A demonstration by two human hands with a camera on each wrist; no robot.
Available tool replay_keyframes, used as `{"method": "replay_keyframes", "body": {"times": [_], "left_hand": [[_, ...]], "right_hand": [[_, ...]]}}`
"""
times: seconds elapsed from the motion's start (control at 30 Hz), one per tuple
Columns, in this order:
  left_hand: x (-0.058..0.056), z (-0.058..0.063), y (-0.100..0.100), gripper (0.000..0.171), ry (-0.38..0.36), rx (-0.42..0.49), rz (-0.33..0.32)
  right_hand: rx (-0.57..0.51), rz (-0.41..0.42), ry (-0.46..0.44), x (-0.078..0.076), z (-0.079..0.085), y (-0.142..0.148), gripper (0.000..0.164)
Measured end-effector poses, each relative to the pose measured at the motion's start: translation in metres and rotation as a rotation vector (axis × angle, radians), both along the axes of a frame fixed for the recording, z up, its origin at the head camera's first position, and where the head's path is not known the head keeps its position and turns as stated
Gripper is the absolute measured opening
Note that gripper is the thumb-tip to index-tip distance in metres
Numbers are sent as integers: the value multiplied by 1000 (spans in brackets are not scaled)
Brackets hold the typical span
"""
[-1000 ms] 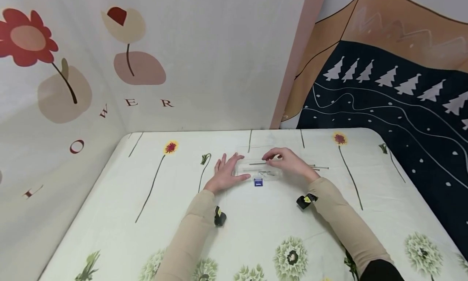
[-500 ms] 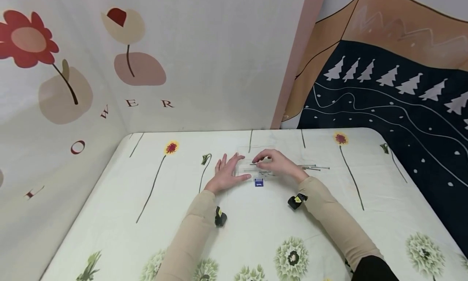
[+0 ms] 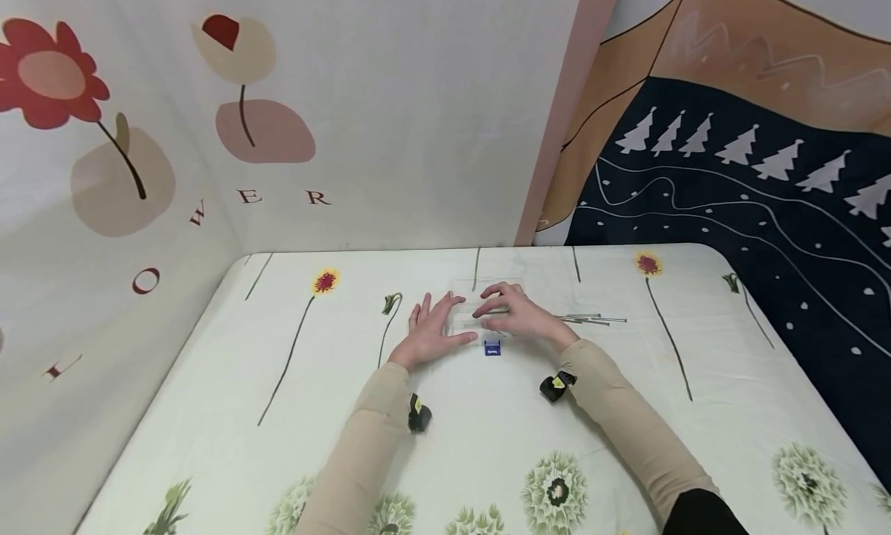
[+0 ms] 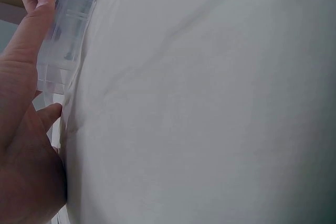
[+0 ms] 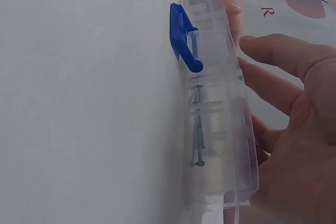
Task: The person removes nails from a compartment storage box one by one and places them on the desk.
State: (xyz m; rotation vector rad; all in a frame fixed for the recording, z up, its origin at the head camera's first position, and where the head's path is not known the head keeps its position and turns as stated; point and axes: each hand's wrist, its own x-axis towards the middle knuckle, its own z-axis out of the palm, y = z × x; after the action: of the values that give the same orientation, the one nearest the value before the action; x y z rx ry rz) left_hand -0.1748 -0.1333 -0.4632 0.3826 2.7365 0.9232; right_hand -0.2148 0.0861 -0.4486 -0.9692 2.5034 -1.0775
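Observation:
A clear plastic compartment box (image 3: 466, 324) with a blue latch (image 3: 492, 348) lies on the flower-print tablecloth (image 3: 487, 442). My left hand (image 3: 431, 330) lies flat against the box's left end, thumb along its front edge. My right hand (image 3: 518, 316) rests over the top of the box with relaxed fingers and holds nothing that I can see. In the right wrist view the box (image 5: 218, 129) holds a few small nails (image 5: 198, 135) behind the latch (image 5: 181, 38), with my right hand (image 5: 294, 129) just above. The left wrist view shows the box (image 4: 65, 40) touching my left hand (image 4: 21, 103).
Several loose long nails (image 3: 592, 318) lie on the cloth just right of my right hand. Fabric backdrops (image 3: 348, 133) stand behind the table and at its left, a dark patterned one (image 3: 766, 179) at the right. Black wrist cameras (image 3: 418, 414) sit on both forearms.
My right hand has slid left from the box's right end to over its middle. The left hand and the box have stayed put.

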Motion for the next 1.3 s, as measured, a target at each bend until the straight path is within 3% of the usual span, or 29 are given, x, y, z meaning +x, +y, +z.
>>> {"method": "replay_keyframes", "body": {"times": [0.27,0.47,0.83,1.07,1.3], "left_hand": [[0,1,0,77,-10,-5,-7],[0,3,-1,76,-13,-15,-15],[-2,0,-2,77,-9,-12,-20],[-2,-1,-1,77,-18,-12,-21],[-3,-3,-1,76,-12,-14,-19]], "right_hand": [[157,33,-44,0,7,-4,31],[149,37,-113,-4,9,-5,30],[160,-3,-123,-6,9,-13,25],[83,-52,-176,-5,7,-13,18],[87,-73,-123,-5,3,-18,12]]}}
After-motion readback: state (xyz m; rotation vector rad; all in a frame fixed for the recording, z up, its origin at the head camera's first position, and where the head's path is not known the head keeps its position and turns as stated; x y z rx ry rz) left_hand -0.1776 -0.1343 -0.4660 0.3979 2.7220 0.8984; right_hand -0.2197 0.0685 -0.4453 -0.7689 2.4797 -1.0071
